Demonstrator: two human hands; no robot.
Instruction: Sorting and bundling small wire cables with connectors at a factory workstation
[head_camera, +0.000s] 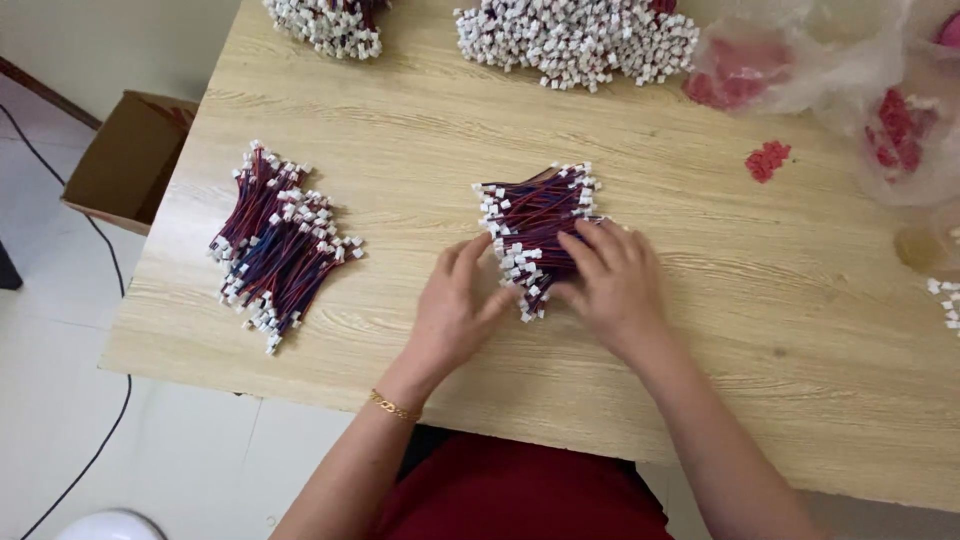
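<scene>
- Left hand presses flat against the near-left side of the wire bundle; grip released, fingers spread.
- Right hand lies on the bundle's right side, fingers loose, not clenched.
- The bundle lies mid-worktop.
- Second bundle lies well apart, left.

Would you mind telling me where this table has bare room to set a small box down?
Bare wood lies between the left wire bundle and the centre bundle under both hands, and along the near right of the table. The far edge is crowded with connector piles and plastic bags.
</scene>
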